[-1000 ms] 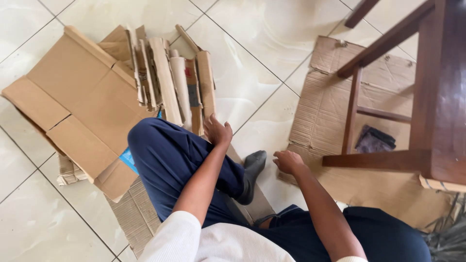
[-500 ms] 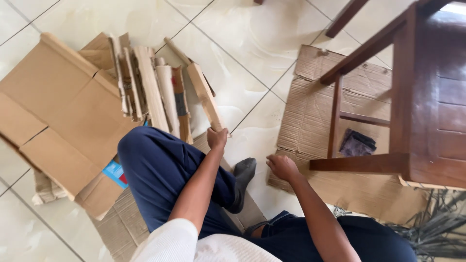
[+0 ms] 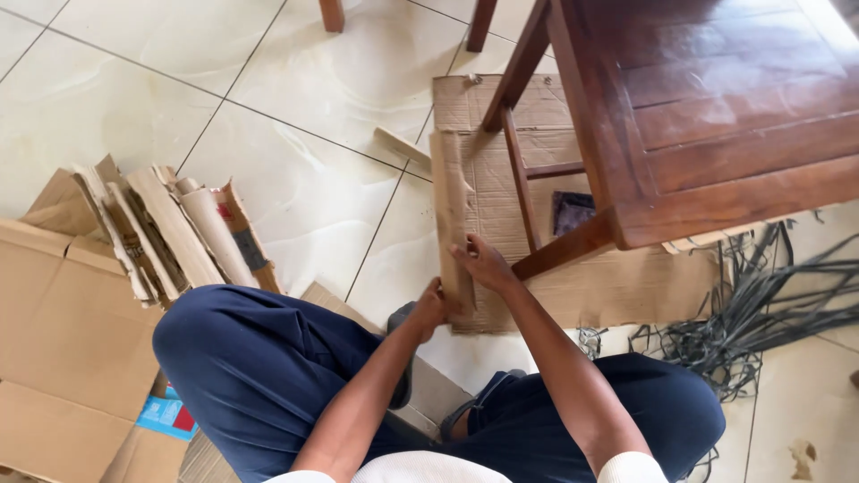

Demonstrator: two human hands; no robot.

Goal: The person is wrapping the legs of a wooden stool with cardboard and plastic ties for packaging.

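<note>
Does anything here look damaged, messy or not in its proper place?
Yes. The flat cardboard sheet under the wooden table has torn, ragged edges, and a tangle of dark straps lies loose on the floor tiles beside it.

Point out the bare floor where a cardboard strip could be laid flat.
Bare tile lies between the cardboard pile and the corrugated sheet. Crowded: under the wooden table, and by the black strap tangle.

Home interior, glossy tiled floor (image 3: 313,80); wooden table (image 3: 716,107), flattened cardboard (image 3: 54,331)
</note>
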